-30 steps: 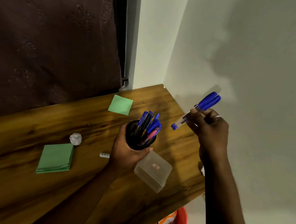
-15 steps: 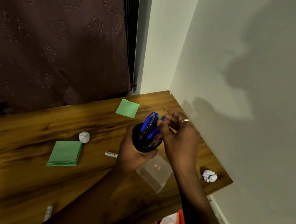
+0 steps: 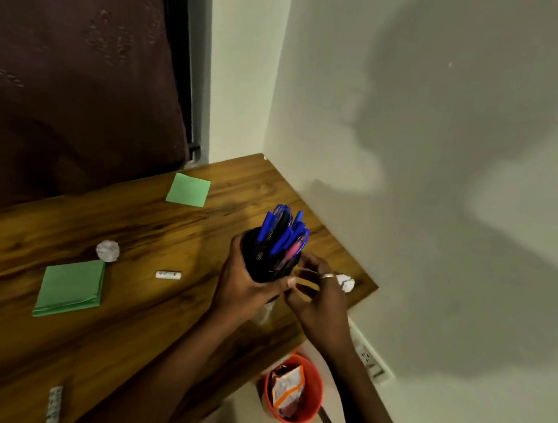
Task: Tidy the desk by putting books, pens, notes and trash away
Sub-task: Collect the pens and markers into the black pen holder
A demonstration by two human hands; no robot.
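Observation:
My left hand (image 3: 246, 283) grips a black mesh pen holder (image 3: 267, 261) above the desk's right end. Several blue pens and one pink pen (image 3: 282, 232) stand in it. My right hand (image 3: 316, 298) is just right of the holder, fingers spread and empty, a ring on one finger. A crumpled paper ball (image 3: 346, 282) lies behind that hand at the desk's right edge. Another paper ball (image 3: 107, 250), a stack of green notes (image 3: 71, 287), a single green note (image 3: 188, 189) and a small white eraser (image 3: 168, 274) lie on the wooden desk (image 3: 33, 340).
An orange bin (image 3: 296, 390) with a wrapper inside stands on the floor below the desk's right end. A clear plastic box (image 3: 265, 313) is mostly hidden under my hands. A white strip (image 3: 54, 406) lies at the front edge. The wall runs close on the right, a dark curtain behind.
My right hand brought two blue pens down into the holder, let go of them, and dropped beside the holder. The left hand kept hold of the holder throughout.

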